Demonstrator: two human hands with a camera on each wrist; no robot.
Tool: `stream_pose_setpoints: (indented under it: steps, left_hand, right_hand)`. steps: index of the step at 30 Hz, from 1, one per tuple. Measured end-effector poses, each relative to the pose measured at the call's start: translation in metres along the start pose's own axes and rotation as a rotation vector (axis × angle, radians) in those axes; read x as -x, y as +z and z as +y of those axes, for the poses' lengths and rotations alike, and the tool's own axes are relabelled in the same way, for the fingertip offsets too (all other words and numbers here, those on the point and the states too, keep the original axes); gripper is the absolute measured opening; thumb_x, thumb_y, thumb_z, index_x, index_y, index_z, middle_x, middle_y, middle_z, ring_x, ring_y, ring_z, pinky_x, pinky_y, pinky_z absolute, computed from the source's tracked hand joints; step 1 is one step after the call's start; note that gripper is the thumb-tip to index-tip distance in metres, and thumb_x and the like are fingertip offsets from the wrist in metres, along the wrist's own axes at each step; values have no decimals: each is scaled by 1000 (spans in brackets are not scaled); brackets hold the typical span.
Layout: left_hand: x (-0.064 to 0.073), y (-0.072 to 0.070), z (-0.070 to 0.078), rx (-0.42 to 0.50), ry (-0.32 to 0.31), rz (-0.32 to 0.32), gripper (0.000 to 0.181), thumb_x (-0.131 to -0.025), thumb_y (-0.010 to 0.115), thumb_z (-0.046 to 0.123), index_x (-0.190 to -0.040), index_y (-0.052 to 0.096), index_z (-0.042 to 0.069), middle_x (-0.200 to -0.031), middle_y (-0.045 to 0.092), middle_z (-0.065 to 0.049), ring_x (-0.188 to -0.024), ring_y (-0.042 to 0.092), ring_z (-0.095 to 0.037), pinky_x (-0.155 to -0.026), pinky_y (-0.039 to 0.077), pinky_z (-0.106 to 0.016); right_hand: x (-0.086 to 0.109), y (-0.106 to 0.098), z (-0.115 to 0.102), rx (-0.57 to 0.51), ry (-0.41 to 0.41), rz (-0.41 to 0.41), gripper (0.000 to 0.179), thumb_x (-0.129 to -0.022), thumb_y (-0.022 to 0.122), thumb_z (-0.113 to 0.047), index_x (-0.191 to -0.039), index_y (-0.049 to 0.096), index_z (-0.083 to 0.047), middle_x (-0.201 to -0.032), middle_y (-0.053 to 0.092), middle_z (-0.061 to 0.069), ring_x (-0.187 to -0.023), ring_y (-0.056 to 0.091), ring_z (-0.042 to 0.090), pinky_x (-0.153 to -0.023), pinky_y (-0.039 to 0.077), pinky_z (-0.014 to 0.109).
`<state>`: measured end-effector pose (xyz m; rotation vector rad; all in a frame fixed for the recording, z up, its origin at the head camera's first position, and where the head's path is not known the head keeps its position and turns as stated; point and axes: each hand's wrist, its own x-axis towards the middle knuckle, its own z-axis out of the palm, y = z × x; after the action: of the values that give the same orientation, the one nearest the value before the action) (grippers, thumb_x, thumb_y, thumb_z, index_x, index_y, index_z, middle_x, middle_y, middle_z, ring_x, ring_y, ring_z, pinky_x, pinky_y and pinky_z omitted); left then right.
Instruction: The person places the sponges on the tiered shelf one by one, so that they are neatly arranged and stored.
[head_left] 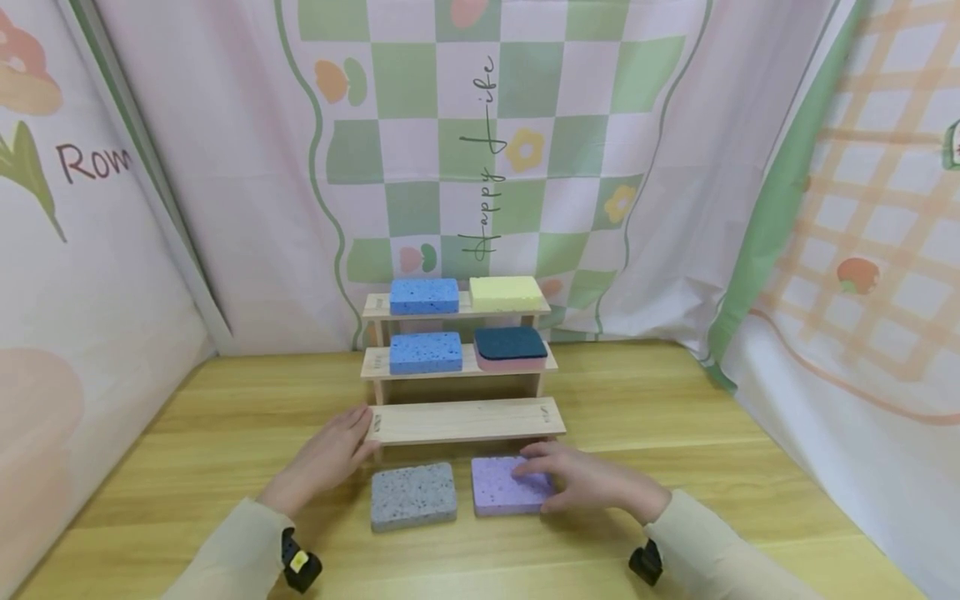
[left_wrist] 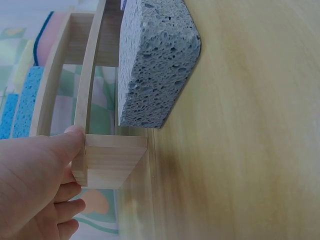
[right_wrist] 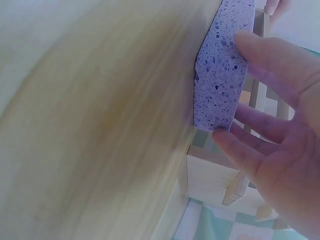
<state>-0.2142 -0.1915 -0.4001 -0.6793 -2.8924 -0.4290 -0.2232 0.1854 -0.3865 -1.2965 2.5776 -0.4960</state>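
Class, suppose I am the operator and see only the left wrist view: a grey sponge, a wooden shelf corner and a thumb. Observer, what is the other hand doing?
Observer: The right hand rests its fingers on a purple sponge lying on the table, right of the grey sponge.
Operator: Is the shelf loaded?
Observer: The bottom step is bare; the middle one holds a blue sponge and a dark-topped pink one.
Operator: And the top?
Observer: A second blue sponge and a yellow sponge.
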Motion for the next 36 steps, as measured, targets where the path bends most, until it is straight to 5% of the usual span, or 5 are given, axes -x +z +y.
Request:
stream_pose_setpoints:
  steps: [36]
  left_hand:
    - [0, 1, 0, 9, -9, 0, 55, -97, 48, 25, -134, 34, -14, -140, 30, -30, -128, 30, -41, -105, 24, -50]
  right_hand:
    - [-1, -13, -12, 93, -163, 136, 49, -67, 68, -5, -115, 64, -12, -120, 52, 12, -108, 48, 24, -90, 45, 40]
